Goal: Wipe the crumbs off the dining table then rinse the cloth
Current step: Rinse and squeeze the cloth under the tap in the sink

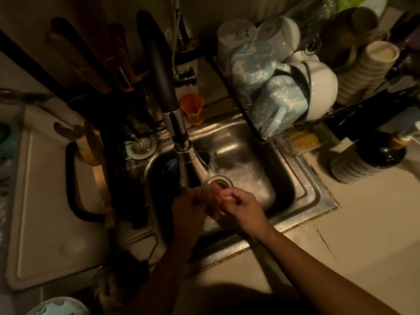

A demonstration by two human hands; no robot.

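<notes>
Dim, warm-toned view. I read the strongest light on the mugs (272, 98) behind and to the right of the sink (318, 192), with glare streaks on the sink's steel floor. Everything left of the sink falls to near black. A broad shadow crosses the worktop (363, 235) in front of the sink. Above the sink's drain, the left hand (188, 210), right hand (241, 205) and cloth (212, 201) are blurred. Lines bow and corners darken.

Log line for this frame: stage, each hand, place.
stage: rinsing cloth | left hand: grips cloth | right hand: pinches cloth | place: over sink, under faucet
</notes>
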